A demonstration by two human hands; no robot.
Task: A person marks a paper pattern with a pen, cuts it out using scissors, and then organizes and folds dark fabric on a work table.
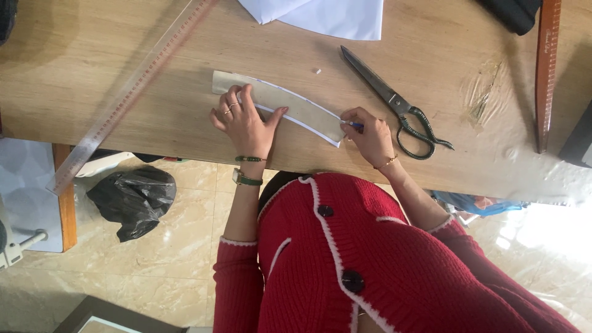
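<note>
Closest in, a red knitted cardigan with white trim and dark buttons point(370, 259), sleeves reaching out over the near edge of the pale wooden table point(92, 49). Beyond it, left hand point(243, 123) spread flat, fingers apart, pressing down on the left half of a curved beige card template point(302, 106). Lying under that template, a white strip of paper point(296, 121), showing only as a thin edge along the near side. Over to the right, right hand point(370, 135) pinched shut around a small blue marker point(356, 124), tip right at the template's right end, near the table's near edge.

Looks like tracing round the template's outline. Worth keeping the flat palm heavy and unmoving, since a curved strip pivots easily under a sideways push. Better to spread that pressure nearer the marker: right now, well apart from the tip, leaving the right end free to lift. Marker held upright and snug against the card edge, one steady stroke rather than short dabs. Careful at the corner, where a tip tends to slip off.

Just right of the marker hand, long grey steel scissors with dark green handles point(394, 102), blades closed, pointing far and left. Far left, a long clear plastic ruler point(129, 92) lying slantwise and overhanging the table. Down on the tiled floor, a crumpled black plastic bag point(132, 197).
</note>
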